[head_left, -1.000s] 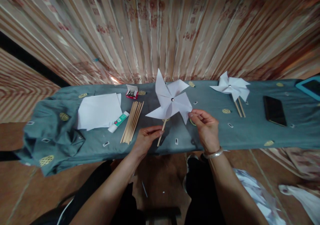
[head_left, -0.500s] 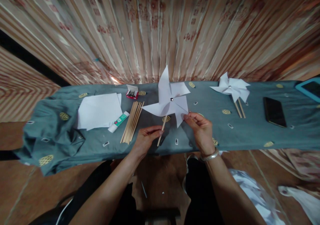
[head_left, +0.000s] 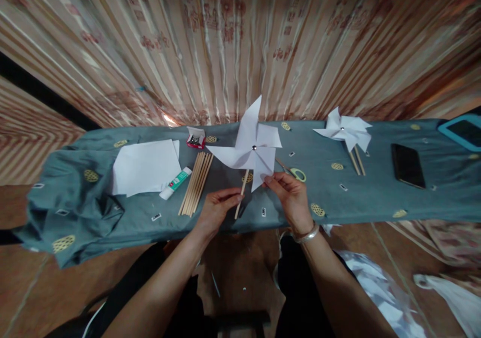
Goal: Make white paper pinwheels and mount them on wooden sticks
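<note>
A white paper pinwheel (head_left: 248, 152) with a shiny pin at its centre is held upright above the table. Its wooden stick (head_left: 238, 210) is pinched low down between the thumb and fingers of my left hand (head_left: 216, 208). My right hand (head_left: 288, 197), with a bracelet at the wrist, is closed at the edge of the pinwheel's lower blade. Behind that hand lie scissors (head_left: 298, 174) with pale green handles, partly covered by the fingers. Left of the pinwheel is a row of several loose wooden sticks (head_left: 196, 183).
White paper sheets (head_left: 145, 167), a glue stick (head_left: 175, 183) and an open red box of pins (head_left: 196, 140) lie on the left. Finished pinwheels (head_left: 349, 130), a phone (head_left: 408, 165) and a blue-edged device (head_left: 464, 132) are on the right. A patterned curtain (head_left: 240, 52) hangs behind.
The pinwheel has turned a little, its top blade swinging right. My right hand has moved slightly left along with the lower blade, and more of the scissors shows.
</note>
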### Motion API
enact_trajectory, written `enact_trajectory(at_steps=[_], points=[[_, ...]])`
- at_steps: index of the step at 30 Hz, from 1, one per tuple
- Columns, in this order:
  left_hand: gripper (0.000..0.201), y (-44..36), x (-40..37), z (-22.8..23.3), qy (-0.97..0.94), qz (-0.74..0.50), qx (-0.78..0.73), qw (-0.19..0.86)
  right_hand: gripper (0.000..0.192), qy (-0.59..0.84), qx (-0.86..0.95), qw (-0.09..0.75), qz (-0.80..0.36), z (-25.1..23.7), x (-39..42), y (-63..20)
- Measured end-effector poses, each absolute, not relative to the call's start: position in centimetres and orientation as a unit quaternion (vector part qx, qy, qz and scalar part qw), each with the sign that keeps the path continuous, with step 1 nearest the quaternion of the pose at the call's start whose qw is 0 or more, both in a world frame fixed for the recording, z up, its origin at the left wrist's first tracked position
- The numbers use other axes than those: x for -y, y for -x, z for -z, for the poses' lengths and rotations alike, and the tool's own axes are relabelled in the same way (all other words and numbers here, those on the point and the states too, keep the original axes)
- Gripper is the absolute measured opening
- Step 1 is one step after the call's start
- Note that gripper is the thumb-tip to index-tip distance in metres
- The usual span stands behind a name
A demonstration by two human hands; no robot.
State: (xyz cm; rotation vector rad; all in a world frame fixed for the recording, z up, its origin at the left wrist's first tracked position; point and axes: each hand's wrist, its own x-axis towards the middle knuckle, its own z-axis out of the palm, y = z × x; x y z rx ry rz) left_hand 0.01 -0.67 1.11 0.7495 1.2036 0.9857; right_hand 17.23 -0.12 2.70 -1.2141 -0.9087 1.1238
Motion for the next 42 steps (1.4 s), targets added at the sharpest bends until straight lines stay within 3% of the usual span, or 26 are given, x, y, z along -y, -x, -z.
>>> enact_trajectory(at_steps=[23,29,36,42], points=[[0.03,-0.8,0.9,-1.7,-0.348,-0.431,-0.495,0.669,0.03,0.513,0.417,0.551,-0.509,-3.0,0.8,-16.3],[0.031,-1.1,1.3,-1.4,-0.332,-0.44,-0.505,0.664,0.033,0.558,0.441,0.551,-0.436,-4.2,1.4,-18.2],[0.037,-0.8,2.5,-2.4,-0.326,-0.426,-0.509,0.673,0.028,0.585,0.402,0.628,-0.32,-4.5,0.5,-21.6],[0.039,-0.3,3.3,-2.4,-0.336,-0.418,-0.512,0.671,0.033,0.558,0.395,0.634,-0.362,-4.1,-0.6,-21.7]])
